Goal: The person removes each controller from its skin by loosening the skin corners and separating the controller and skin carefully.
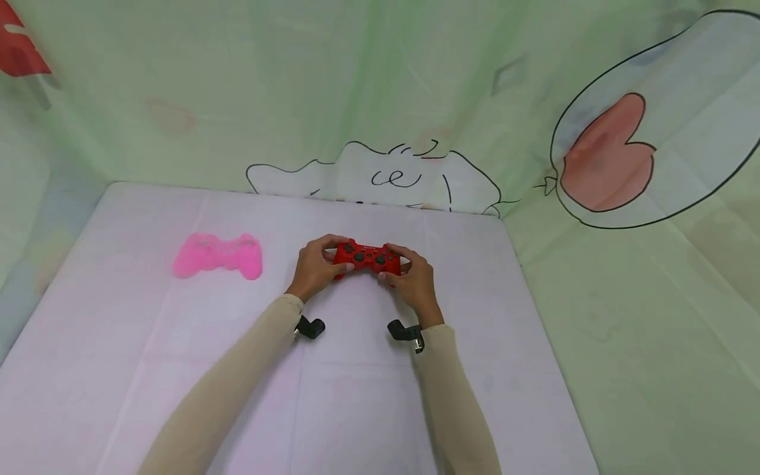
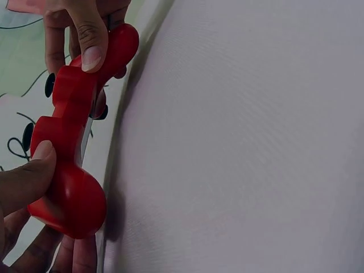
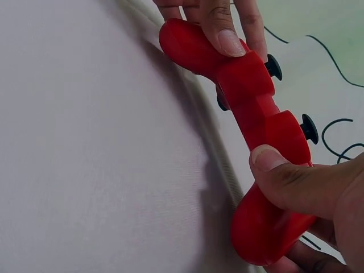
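Observation:
A red game controller [image 1: 369, 256] with black thumbsticks is held between both hands near the middle of the table. My left hand [image 1: 316, 265] grips its left end, the thumb on the near side and the fingers behind. At the other end my right hand [image 1: 414, 277] grips it in the same way. Both wrist views show the red controller [image 2: 71, 136] [image 3: 256, 114] edge-on, a thumb pressed on each handle. Further left on the table lies a pink, flat controller-shaped piece [image 1: 220, 255], touched by neither hand.
A white-covered table [image 1: 356, 409] spreads beneath the hands. Behind and to the right hangs a green cloth [image 1: 297, 86] with a line-drawn cloud and a balloon with a heart [image 1: 608, 158]. A black wrist camera [image 1: 311, 327] sits on the left wrist, another [image 1: 405, 330] on the right.

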A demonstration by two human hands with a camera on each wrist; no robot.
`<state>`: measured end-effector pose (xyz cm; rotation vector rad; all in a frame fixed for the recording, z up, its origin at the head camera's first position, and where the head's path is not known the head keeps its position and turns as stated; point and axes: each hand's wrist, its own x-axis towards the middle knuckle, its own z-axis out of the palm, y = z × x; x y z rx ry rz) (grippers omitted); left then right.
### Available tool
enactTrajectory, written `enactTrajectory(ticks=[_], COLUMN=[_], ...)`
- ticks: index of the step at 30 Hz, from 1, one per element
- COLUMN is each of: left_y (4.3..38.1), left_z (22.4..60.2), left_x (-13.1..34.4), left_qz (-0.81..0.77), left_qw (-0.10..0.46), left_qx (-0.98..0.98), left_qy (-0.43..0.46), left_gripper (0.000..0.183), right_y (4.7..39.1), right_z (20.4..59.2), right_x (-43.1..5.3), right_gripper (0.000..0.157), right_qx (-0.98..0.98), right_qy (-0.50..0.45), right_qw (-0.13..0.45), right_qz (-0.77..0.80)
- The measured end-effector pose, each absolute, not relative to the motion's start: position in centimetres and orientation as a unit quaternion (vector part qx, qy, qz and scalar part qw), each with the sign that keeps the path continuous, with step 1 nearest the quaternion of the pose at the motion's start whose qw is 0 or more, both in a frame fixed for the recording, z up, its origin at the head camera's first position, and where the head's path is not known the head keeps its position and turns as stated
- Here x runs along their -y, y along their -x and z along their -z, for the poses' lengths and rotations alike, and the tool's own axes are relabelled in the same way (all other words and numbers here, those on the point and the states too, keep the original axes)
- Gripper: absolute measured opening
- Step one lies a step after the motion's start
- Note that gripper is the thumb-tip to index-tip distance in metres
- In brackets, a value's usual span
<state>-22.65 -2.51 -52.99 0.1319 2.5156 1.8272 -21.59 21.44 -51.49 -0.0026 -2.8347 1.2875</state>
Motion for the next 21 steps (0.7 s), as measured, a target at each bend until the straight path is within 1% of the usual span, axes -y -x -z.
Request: enactTrajectory(ticks=[12,21], left_y=[22.87,23.06], left_z=[53.36,53.51], left_x=[2.30,2.27], left_qz=[-0.572,-0.568], left_qw=[0.016,0.019], left_qx=[-0.819,-0.822], left_qy=[-0.038,-0.048], left_gripper=[0.052,0.051], right_y=[21.81,21.95], right_z=[52.04,52.18], right_x=[-21.31,-21.37], right_gripper=[0.068,0.068], right_qx=[0.910,0.909], right_qy=[0.012,0.023], right_qw=[0.013,-0.002], right_qz=[-0.415,-0.416])
